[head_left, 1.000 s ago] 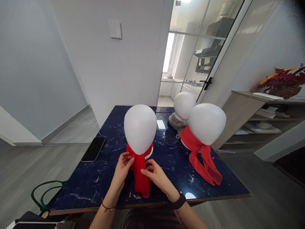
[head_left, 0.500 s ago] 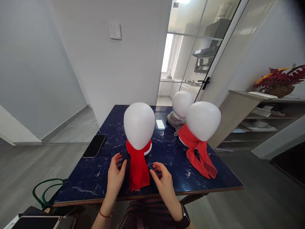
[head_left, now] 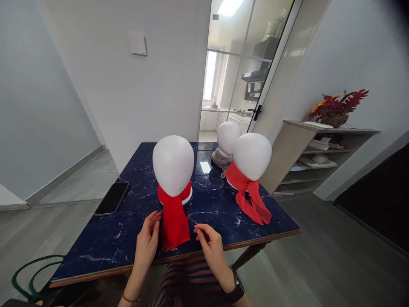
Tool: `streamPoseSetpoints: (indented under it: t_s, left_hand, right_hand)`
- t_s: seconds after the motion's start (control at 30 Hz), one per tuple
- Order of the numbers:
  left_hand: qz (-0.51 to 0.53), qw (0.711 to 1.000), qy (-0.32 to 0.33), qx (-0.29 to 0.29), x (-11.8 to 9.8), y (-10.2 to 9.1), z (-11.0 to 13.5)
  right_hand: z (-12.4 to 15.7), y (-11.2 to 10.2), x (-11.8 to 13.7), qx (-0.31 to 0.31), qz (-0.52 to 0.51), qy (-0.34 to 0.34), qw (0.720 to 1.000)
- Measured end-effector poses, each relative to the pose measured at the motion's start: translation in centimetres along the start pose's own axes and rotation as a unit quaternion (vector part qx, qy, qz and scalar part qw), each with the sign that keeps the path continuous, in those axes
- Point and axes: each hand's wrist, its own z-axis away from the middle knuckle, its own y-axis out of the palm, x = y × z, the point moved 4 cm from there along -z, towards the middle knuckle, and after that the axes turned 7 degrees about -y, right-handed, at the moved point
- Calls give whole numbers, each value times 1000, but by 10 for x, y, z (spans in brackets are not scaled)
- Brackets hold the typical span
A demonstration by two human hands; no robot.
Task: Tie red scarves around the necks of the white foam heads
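Observation:
A white foam head (head_left: 173, 164) stands on the dark blue marble table (head_left: 128, 221), with a red scarf (head_left: 173, 219) tied round its neck and hanging down toward me. My left hand (head_left: 147, 244) hovers just left of the scarf's hanging end, fingers stretched and apart, holding nothing. My right hand (head_left: 211, 247) is just right of the scarf, fingers loosely curled and apart, also holding nothing. Neither hand touches the scarf.
A second white head with a red scarf (head_left: 251, 170) stands to the right, a third head with a grey scarf (head_left: 226, 143) behind it. A black phone (head_left: 112, 198) lies at the table's left. A shelf unit (head_left: 315, 153) and glass door (head_left: 255, 76) stand right.
Both hands let go of the red scarf and drew back toward me, opening. The view swung right and pulled back from the table.

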Motion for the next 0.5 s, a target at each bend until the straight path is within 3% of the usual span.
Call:
streamPoseSetpoints:
  t_s: [0.17,0.3,0.4,0.5]
  left_hand:
    - [76,995,-62,13,12,-10,-7]
    - [122,985,-119,29,13,-18,-21]
    - [107,987,-120,23,3,-21,-44]
    - [110,987,-117,-13,-9,-15,-78]
  right_hand:
    - [-4,-8,-12,-32,-97,33,994]
    - [-35,-23,-17,-34,-103,23,994]
    - [-78,-25,-18,32,-80,16,996]
    - [-125,-11,-24,138,-68,28,988]
